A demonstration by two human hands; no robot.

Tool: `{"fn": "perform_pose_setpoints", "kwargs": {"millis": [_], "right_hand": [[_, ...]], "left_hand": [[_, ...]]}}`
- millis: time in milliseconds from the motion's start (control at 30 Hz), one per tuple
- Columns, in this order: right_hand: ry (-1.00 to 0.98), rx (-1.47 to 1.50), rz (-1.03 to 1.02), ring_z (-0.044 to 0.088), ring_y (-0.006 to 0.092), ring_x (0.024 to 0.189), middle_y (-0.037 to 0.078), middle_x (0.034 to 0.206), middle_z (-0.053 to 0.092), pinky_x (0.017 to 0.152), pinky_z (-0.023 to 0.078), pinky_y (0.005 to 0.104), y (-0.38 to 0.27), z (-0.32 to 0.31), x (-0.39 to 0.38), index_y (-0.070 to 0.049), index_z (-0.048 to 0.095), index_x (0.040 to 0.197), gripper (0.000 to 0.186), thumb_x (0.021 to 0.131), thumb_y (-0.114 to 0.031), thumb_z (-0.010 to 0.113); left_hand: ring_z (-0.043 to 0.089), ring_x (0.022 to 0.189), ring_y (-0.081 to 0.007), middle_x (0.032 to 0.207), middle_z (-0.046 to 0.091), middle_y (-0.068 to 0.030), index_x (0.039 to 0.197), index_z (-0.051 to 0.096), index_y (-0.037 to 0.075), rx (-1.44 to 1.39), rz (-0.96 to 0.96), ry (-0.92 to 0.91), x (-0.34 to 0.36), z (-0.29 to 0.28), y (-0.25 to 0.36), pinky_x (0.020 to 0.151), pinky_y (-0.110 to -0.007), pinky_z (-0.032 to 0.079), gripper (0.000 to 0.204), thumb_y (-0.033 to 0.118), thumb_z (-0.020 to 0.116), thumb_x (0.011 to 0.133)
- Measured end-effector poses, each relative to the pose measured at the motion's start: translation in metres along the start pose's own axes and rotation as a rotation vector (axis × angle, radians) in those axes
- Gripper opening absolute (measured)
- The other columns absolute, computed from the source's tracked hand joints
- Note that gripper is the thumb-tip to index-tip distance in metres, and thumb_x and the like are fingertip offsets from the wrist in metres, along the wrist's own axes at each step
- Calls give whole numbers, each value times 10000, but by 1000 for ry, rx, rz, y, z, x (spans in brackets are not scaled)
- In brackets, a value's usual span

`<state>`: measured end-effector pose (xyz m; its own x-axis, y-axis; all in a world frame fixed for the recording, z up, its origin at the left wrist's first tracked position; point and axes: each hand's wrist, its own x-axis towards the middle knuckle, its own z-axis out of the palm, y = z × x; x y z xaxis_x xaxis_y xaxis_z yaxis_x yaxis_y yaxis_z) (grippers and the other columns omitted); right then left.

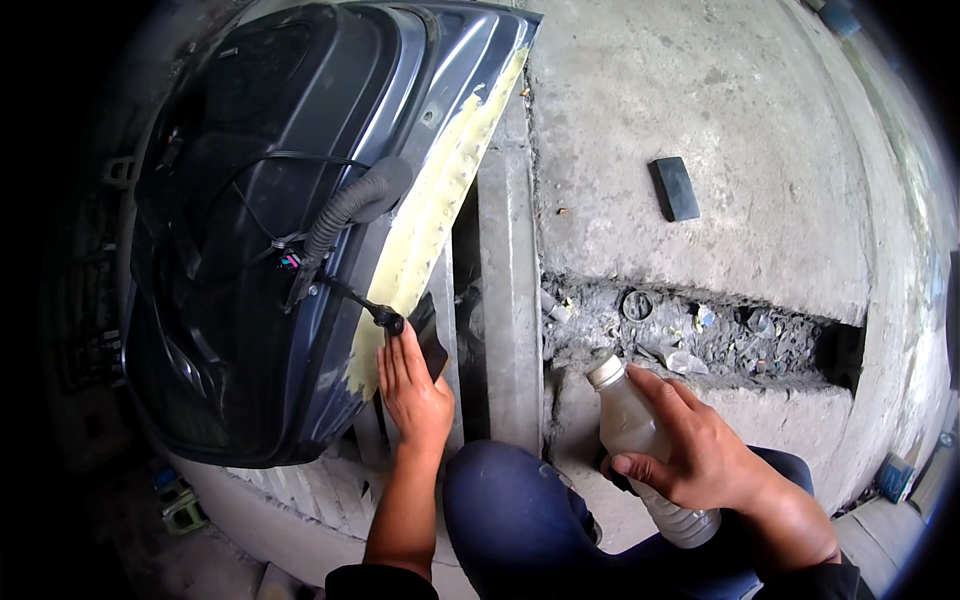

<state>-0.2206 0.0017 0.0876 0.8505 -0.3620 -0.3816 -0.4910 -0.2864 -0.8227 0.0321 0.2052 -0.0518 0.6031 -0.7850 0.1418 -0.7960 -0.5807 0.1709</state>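
Observation:
A dark vehicle door (270,230) lies at the left, with a long strip of pale yellow filler (440,205) along its right edge. My left hand (415,400) is laid near the lower end of this strip, its fingers stretched out. Just beyond the fingertips is the black end of a cable (387,318). A dark flat piece (433,353) shows at the right side of this hand; whether the hand holds it I cannot tell. In my right hand (705,450) is a translucent plastic bottle (628,425) with a white cap, tilted slightly leftward above my knee.
On the concrete (610,110) at the right lies a dark rectangular block (675,189). A sunken channel (690,335) with rubble and litter runs below it. Concrete beams (510,290) with dark gaps stand beside the door. A corrugated hose (345,215) and cables lie over the door.

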Motion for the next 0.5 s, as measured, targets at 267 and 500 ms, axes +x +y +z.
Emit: {"fn": "perform_pose_setpoints", "kwargs": {"millis": [267,500], "right_hand": [[-70,42,152,578,453,1108,299,1223,553,946,471,437,-7,-1,6,39,353,1430,836,827,-365,767],[-56,13,96,604,468,1023,297,1164,558,883,500,450,-3,5,9,27,338,1442,813,844,-341,748]], "left_hand": [[225,1461,-401,1555,273,-245,1481,266,-59,184,-85,-153,6,52,-14,1169,-534,207,852,104,694,763],[66,1490,-428,1589,105,-292,1504,152,-91,99,56,-136,68,77,-4,1207,-501,63,926,216,651,788]]}}
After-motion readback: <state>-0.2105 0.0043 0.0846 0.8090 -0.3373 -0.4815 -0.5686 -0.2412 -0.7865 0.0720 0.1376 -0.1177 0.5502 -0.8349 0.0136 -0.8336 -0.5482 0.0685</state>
